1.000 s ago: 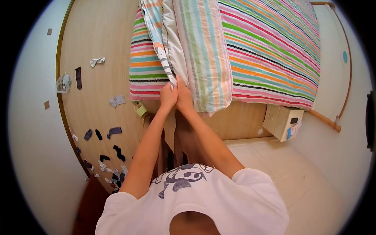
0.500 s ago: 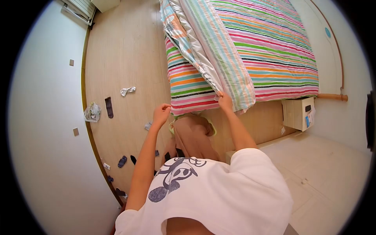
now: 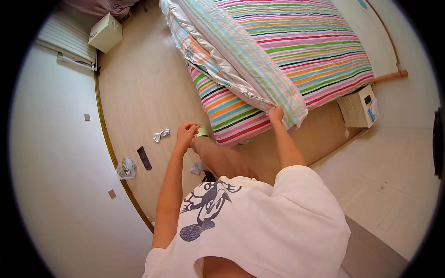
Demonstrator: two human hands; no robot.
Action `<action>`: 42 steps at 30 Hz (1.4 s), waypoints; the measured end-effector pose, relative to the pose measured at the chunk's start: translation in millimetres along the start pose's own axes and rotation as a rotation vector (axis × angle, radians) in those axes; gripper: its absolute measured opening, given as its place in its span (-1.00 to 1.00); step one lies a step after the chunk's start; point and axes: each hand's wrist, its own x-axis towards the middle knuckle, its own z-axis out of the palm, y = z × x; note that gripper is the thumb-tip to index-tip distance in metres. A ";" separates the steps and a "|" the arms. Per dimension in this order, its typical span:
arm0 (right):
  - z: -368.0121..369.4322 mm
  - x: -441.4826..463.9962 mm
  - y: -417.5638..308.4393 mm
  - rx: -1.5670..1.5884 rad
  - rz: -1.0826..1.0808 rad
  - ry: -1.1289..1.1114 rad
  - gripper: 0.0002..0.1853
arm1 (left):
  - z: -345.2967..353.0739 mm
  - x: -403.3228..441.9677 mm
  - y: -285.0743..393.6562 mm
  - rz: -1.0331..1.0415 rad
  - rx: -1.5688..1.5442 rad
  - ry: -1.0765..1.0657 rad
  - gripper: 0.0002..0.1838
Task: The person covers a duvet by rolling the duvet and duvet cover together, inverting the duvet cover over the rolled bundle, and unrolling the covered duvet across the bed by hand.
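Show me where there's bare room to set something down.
The floor is bare between the white box, striped bed cover and white sock. The cover is bare from the folded quilt toward the nightstand. It's crowded near the plastic bag and dark sock, and where the right hand holds the quilt.

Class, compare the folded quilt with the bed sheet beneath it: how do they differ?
The quilt has pale stripes; the sheet has bright, bold ones.
The quilt lies folded in a long strip; the sheet is spread out over the bed.
The right hand grips the quilt's edge; neither hand holds the sheet.
Both are striped.
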 end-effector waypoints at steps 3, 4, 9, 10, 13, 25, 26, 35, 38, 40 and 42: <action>13.3 1.4 0.7 0.055 -0.073 0.133 -0.76 | 2.7 52.7 15.8 -0.035 0.030 -0.104 -0.78; 18.1 -0.2 -2.5 -0.013 -0.166 0.219 -0.76 | 4.6 71.7 23.3 -0.048 0.034 -0.131 -0.77; 37.2 4.6 -22.0 -0.109 -0.325 0.401 -0.76 | 12.9 209.6 57.3 -0.144 0.132 -0.239 -0.74; 40.4 6.0 -16.8 -0.192 -0.320 0.398 -0.78 | 13.1 234.2 53.3 -0.192 0.130 -0.244 -0.72; 43.3 10.7 -0.8 -0.307 -0.369 0.391 -0.82 | 12.9 320.8 51.2 -0.351 0.056 -0.267 -0.54; 14.7 -60.3 -17.5 -0.262 -0.096 0.356 -0.86 | 78.4 524.8 125.3 -0.742 -0.678 -0.021 -0.39; 14.3 -60.0 -22.0 -0.260 -0.067 0.386 -0.89 | 71.3 548.7 113.4 -0.731 -0.656 -0.061 -0.45; -42.6 27.3 -10.3 0.128 0.172 0.687 -0.84 | 129.4 541.4 274.5 0.227 -0.255 -0.039 -0.72; -69.2 120.8 -2.5 0.262 0.180 0.962 -0.77 | 200.3 568.3 333.5 0.393 -0.116 -0.118 -0.75; -62.9 152.0 -42.0 0.154 0.115 1.150 -0.61 | 240.0 580.0 356.1 0.415 -0.008 -0.213 -0.76; -40.8 162.2 -165.3 0.038 -0.016 1.057 -0.30 | 271.3 600.5 372.1 0.424 0.117 -0.285 -0.78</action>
